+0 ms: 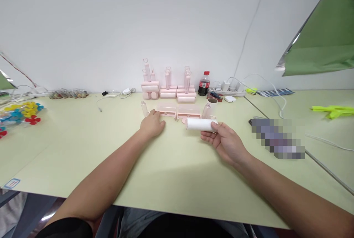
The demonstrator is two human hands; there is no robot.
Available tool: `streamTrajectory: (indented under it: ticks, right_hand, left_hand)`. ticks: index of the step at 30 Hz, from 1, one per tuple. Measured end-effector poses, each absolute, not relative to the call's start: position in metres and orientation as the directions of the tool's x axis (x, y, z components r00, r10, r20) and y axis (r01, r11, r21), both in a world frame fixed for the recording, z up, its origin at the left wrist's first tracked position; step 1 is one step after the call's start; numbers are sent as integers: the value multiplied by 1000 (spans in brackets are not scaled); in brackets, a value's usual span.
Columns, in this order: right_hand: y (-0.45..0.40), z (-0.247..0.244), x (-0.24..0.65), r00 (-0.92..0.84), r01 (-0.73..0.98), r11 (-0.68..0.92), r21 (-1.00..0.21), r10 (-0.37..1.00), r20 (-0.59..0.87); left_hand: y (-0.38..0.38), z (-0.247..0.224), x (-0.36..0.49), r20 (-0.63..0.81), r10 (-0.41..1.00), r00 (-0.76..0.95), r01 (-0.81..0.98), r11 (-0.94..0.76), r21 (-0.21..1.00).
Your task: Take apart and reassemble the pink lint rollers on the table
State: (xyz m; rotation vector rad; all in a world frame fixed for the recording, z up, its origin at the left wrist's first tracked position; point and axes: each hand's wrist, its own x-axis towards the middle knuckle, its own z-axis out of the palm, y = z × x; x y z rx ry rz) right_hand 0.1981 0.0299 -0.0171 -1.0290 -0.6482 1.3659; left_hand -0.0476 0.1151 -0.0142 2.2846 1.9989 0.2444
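My right hand (225, 142) grips a white lint roller (199, 124) by its right end and holds it level above the table, thumb on top. My left hand (151, 123) rests on the table at the left end of a pink lint roller case (166, 109), thumb apart from the fingers; their tips are partly hidden. Beside that case lies a second pink case (188, 109) with its lid up, just behind the white roll. A clear pink handle piece (144, 109) stands left of the cases, and another (206, 111) on their right.
Pink rollers (168, 93) and upright handles are grouped by the wall. A cola bottle (204, 83), an open cardboard tube (212, 101) and chargers with cables (232, 86) stand to the right. A blurred-out object (276, 138) lies farther right; bagged colourful pieces (24, 112) lie left.
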Motion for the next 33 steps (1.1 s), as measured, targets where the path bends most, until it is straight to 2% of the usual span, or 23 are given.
streamTrajectory:
  ticks: [10,15,21,27,30,33]
  right_hand:
    - [30,-20,199,133,-469,-97,-878,975,-179]
    - [30,-20,199,130,-467,-97,-879,976,-177]
    - [31,-22,198,122,-459,-110,-882,975,-185]
    - [30,-22,199,125,-450,-102,-887,977,-175]
    - [30,-22,199,104,-436,-114,-893,979,-176]
    - [30,-24,199,83,-411,-131,-902,980,-180]
  left_hand:
    - [93,-1,-39,50,984,170,980,-174,100]
    - [102,-4,-42,145,974,173,977,-189,102]
    - [112,-12,-40,92,978,189,969,-201,144]
    - [97,3,-33,74,990,121,988,-127,86]
    - [89,10,-32,45,993,107,986,-112,121]
    - [90,6,-33,3,994,112,968,-110,227]
